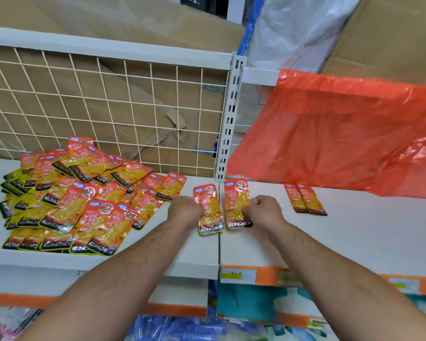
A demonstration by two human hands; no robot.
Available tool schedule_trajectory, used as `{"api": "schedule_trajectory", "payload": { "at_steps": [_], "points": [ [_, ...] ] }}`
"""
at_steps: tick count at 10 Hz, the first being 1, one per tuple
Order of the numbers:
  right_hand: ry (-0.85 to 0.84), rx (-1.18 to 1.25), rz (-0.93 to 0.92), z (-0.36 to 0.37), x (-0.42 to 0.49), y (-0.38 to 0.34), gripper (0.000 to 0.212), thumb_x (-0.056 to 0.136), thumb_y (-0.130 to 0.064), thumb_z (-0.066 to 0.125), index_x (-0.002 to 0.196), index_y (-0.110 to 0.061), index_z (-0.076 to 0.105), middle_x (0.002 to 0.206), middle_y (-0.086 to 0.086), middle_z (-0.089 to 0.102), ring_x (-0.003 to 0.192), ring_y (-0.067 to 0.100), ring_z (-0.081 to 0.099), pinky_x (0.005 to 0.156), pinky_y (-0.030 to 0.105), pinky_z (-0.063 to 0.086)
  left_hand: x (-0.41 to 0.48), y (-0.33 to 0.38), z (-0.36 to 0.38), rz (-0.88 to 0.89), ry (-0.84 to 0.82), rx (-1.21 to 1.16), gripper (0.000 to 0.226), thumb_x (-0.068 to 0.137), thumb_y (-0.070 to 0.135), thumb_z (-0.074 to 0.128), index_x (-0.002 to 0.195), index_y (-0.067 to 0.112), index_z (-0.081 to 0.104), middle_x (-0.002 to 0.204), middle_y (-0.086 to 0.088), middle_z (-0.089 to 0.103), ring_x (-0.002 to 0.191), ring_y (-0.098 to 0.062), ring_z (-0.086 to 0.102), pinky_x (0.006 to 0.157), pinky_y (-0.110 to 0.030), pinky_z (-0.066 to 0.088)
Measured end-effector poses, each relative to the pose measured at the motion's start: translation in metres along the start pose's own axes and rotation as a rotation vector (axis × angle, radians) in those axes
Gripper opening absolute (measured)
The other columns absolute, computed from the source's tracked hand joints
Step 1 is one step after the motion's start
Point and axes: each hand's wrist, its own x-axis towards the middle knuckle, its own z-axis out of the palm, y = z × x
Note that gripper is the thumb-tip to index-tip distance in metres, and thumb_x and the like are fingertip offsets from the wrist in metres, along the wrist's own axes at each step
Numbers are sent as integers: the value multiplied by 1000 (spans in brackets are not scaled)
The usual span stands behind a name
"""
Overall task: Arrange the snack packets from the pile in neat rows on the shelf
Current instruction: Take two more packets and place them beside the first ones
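White metal shelving [354, 232] is stretching across in front of you. A white wire mesh back panel [108, 107] is standing behind the left bay, and flattened brown cardboard [158, 28] is leaning behind that. A white slotted upright post [231, 119] is dividing the two bays. Over the right bay a thin orange plastic bag [342, 131] is hanging from the upper rail, its lower edge draping onto the board just behind a pair of placed packets [305, 199]. I cannot tell whether it is holding anything. Orange price strips [263, 276] are running along the shelf's front edge.

On the left board a loose heap of glossy orange-and-yellow snack packets [71, 198] is lying, overlapping at all angles, each with a black band at the bottom reading KONCHEW. The pair on the right are lying side by side, touching and slightly tilted.

Your left hand [185, 210] is gripping one packet [210, 226] with curled fingers, right at the seam between the boards. Your right hand [263, 210] is pinching a second packet [235, 195] just beside it. Both packets are pointing their top edges toward the mesh, close together but not quite touching.
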Motion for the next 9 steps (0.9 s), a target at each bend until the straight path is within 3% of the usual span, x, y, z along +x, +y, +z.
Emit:
{"api": "schedule_trajectory", "payload": {
  "at_steps": [2, 3, 4, 5, 6, 7, 8, 9],
  "points": [
    [-40, 105, 19, -42, 8, 34, 43, 81, -7, 68, 52, -19, 38, 60, 8, 45, 52, 21, 40, 56, 31, 30, -13, 39, 42, -48, -42, -250, 22, 77, 7, 73, 98, -1, 69, 100, -20, 70, 90, -32, 69, 81, -39, 59],
    [-43, 124, 12, -60, 15, 51, 42, 82, -7, 68, 54, -18, 38, 63, 11, 45, 54, 21, 41, 56, 31, 30, -18, 56, 66, -43, -68, -277, 25, 68, 10, 77, 91, 4, 70, 96, -18, 72, 92, -34, 69, 81, -43, 59],
    [-53, 137, 1, -89, 31, 77, 43, 79, -7, 68, 50, -19, 40, 59, 10, 50, 54, 20, 44, 54, 30, 29, -20, 82, 103, 7, -66, -278, 21, 53, 21, 72, 71, 12, 66, 91, -17, 72, 91, -36, 70, 81, -48, 59],
    [-74, 169, 23, -131, 49, 110, 42, 79, -7, 70, 53, -19, 40, 53, 0, 41, 44, 15, 38, 48, 28, 24, -22, 112, 154, -22, 4, -265, 13, 67, 12, 79, 70, 7, 67, 84, -14, 74, 86, -34, 71, 80, -47, 59],
    [-88, 195, 38, -169, 67, 136, 36, 81, -7, 70, 58, -19, 45, 55, -1, 46, 40, 9, 41, 42, 22, 25, -27, 140, 186, 7, 49, -262, 12, 66, 9, 80, 69, 8, 69, 75, -9, 74, 79, -30, 72, 76, -45, 59],
    [-77, 204, 56, -214, 92, 169, 33, 79, -8, 72, 57, -16, 49, 56, 2, 49, 48, 16, 43, 46, 24, 27, -34, 180, 228, -5, 84, -278, 18, 67, 7, 80, 62, 13, 64, 72, -5, 73, 75, -25, 71, 74, -40, 59],
    [-98, 185, 76, -240, 103, 190, 32, 81, -9, 71, 58, -16, 51, 55, 2, 50, 46, 15, 43, 46, 24, 27, -36, 199, 251, 4, 105, -220, 22, 71, 11, 79, 60, 12, 60, 77, -10, 73, 80, -27, 71, 74, -39, 58],
    [-111, 154, 80, -267, 118, 207, 29, 82, -10, 71, 59, -15, 53, 52, 2, 49, 43, 15, 42, 43, 23, 26, -32, 218, 275, 18, 91, -97, 12, 73, 13, 80, 74, 9, 68, 90, -12, 73, 89, -27, 69, 80, -35, 56]
  ]
}}
